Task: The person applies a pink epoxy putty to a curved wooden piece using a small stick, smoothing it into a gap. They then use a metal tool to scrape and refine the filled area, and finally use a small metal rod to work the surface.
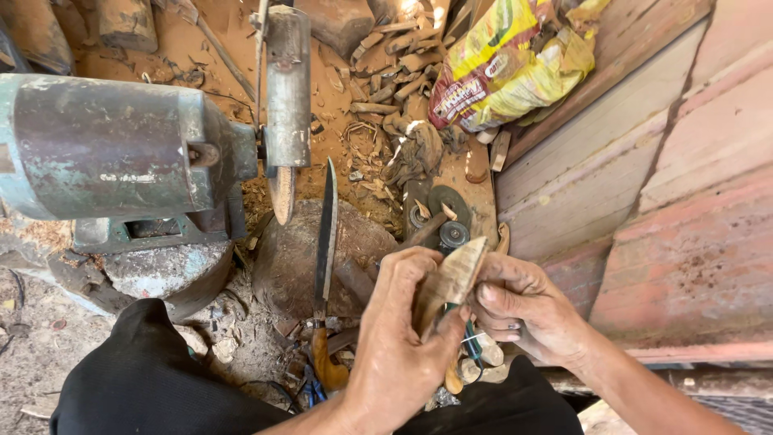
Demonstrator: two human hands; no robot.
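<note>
So we've got both hands on a pale wood piece (452,278), left hand (398,338) gripping its lower part, right hand (527,310) pinching the upper edge. It's held up over our lap, with a knife (326,234) lying on a stump (290,258) just left, beside the grinder (105,145).

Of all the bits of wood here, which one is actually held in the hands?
The pale, wedge-shaped wood piece, gripped between left hand and right hand; the other scraps lie on the dusty ground.

Crumpled yellow-green-red plastic bag (507,64), top centre, among wood scraps
</note>
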